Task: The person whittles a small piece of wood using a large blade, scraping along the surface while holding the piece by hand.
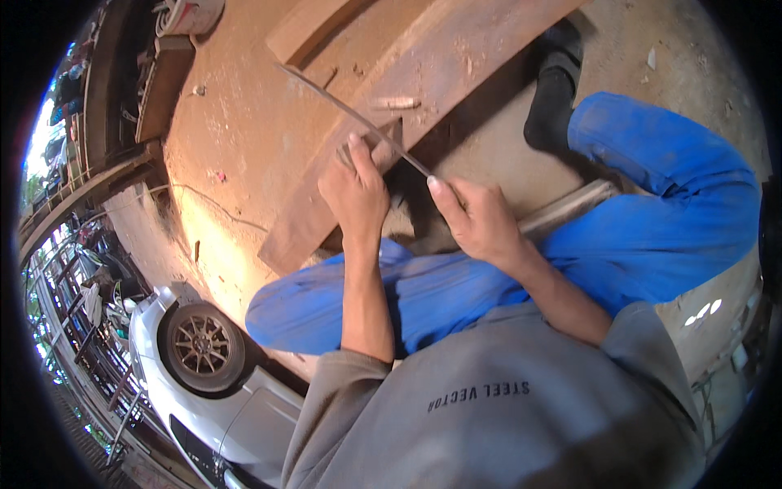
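My left hand point(354, 186) grips a small wooden block point(388, 143) against a long reddish plank point(423, 73), thumb pointing up along it. My right hand point(476, 213) is closed on the near end of a long, thin metal tool point(330, 97), perhaps a file or blade, which runs diagonally up-left across the block and plank. Whether its edge touches the block is hard to tell. A light wood chip point(395, 103) lies on the plank just above the block.
Another wooden beam point(305, 28) lies at the top. A pale board point(570, 208) is beside my blue-clad legs point(660, 236). A silver car point(257, 416) stands at lower left on the dusty floor point(220, 122), with stacked timber point(114, 98) and clutter along the left.
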Demonstrator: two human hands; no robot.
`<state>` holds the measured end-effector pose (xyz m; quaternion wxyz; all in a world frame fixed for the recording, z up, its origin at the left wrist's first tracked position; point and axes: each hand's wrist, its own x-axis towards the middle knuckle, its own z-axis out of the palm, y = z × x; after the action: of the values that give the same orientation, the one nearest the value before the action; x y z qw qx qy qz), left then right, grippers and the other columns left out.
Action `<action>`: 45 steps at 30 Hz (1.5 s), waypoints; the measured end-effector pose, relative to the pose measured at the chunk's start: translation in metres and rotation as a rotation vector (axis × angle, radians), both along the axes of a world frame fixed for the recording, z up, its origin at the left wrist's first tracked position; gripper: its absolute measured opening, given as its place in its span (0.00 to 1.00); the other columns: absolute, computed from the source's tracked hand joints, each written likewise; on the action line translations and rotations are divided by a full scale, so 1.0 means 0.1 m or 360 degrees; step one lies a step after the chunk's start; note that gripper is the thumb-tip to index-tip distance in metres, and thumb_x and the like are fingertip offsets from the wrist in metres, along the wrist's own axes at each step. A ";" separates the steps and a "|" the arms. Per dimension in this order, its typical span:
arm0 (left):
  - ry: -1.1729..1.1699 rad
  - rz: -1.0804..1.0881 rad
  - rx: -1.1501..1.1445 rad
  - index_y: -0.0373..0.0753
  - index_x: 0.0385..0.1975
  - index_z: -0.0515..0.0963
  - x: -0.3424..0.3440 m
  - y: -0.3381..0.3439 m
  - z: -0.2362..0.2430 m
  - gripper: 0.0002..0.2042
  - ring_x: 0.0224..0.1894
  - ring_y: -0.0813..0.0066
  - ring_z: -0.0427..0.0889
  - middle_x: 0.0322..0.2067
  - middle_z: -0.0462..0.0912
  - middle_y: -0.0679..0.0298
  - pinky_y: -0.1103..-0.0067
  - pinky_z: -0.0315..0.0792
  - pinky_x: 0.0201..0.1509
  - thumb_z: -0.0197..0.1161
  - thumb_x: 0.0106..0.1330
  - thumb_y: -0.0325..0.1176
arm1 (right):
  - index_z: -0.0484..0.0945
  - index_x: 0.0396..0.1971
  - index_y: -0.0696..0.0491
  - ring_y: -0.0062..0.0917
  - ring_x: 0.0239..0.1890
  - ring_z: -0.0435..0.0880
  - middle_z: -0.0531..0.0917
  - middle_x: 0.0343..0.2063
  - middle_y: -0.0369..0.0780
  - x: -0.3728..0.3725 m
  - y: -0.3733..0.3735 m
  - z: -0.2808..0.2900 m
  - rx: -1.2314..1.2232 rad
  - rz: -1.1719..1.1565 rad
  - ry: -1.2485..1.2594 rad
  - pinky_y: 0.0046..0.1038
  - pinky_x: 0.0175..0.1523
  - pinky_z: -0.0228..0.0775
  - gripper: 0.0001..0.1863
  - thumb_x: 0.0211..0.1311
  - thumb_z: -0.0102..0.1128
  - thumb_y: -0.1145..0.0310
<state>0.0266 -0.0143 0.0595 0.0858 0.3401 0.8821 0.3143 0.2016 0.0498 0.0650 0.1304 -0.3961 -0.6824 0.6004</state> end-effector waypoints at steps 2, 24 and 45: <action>-0.0017 0.0046 -0.0049 0.31 0.23 0.75 0.04 0.04 0.06 0.21 0.22 0.44 0.78 0.19 0.77 0.45 0.59 0.66 0.27 0.51 0.79 0.37 | 0.77 0.23 0.61 0.60 0.27 0.81 0.78 0.19 0.60 0.00 0.04 0.01 -0.0104 0.0061 -0.0085 0.54 0.31 0.69 0.29 0.77 0.54 0.49; -0.0067 0.0070 -0.0044 0.31 0.26 0.78 0.02 -0.03 0.06 0.20 0.22 0.46 0.80 0.20 0.77 0.43 0.60 0.67 0.28 0.51 0.79 0.38 | 0.77 0.22 0.61 0.60 0.27 0.81 0.78 0.19 0.60 0.04 0.02 -0.01 -0.0002 0.0025 -0.0094 0.54 0.30 0.69 0.30 0.77 0.53 0.49; -0.0059 0.0144 -0.0058 0.30 0.29 0.81 -0.04 0.00 0.03 0.20 0.22 0.47 0.80 0.20 0.78 0.44 0.60 0.68 0.28 0.50 0.80 0.38 | 0.76 0.21 0.62 0.60 0.26 0.80 0.77 0.19 0.60 0.05 -0.10 -0.35 0.0006 0.0019 -0.0216 0.52 0.32 0.69 0.30 0.78 0.52 0.51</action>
<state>0.0229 -0.0145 0.0621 0.0941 0.2923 0.9004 0.3081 0.2063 0.0396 0.0296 0.0810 -0.4316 -0.6930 0.5717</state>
